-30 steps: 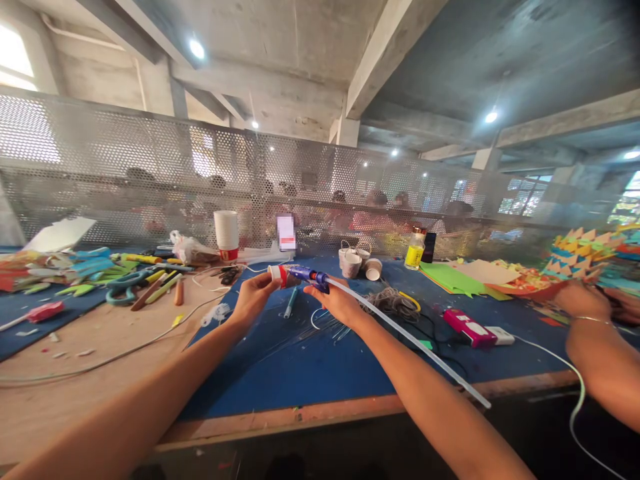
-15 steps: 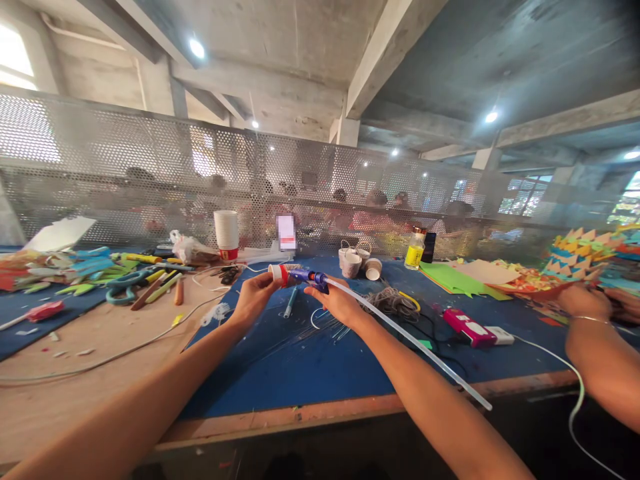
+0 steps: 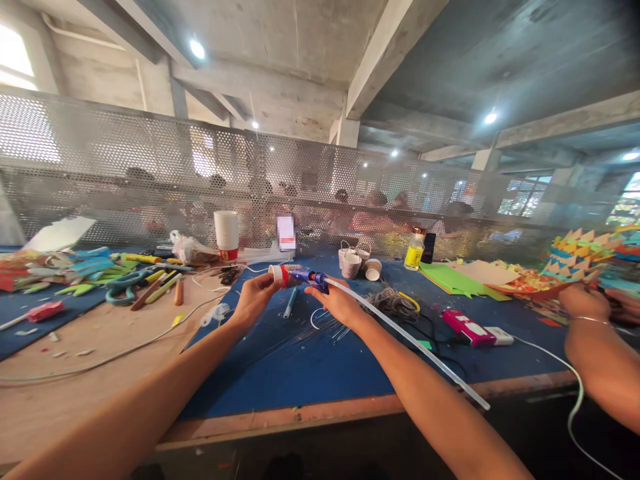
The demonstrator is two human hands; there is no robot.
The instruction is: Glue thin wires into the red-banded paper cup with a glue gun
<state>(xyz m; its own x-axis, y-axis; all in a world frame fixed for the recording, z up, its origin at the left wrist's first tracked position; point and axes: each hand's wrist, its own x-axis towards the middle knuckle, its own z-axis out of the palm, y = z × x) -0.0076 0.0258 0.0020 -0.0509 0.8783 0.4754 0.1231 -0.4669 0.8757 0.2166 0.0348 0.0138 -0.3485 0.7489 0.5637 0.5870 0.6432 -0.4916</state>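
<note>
Head view shows two bare hands meeting over a surface covered in dark blue sheeting. The left hand has its fingers closed around a small white paper cup with a red band, which is tilted on its side above the sheeting. The right hand grasps a blue-purple plastic glue gun, its fingers wrapped about the handle; the nozzle end points at the cup's red band, though whether the two touch cannot be told. A long translucent glue stick runs out of the back of the gun and slants down over the right forearm.

Below the gun, a slim teal tube lies on the sheeting. Just beyond the right hand stand small pale cups with string handles, and beside them a brown-rimmed paper cup lies on its side. To the right are a tangled bundle of grey-brown cord, a magenta box-shaped power unit and a clear bottle with a yellow label. A tall stack of white paper cups stands beyond the left hand. At far right, a co-worker's hand is near layered, pointed coloured paper.
</note>
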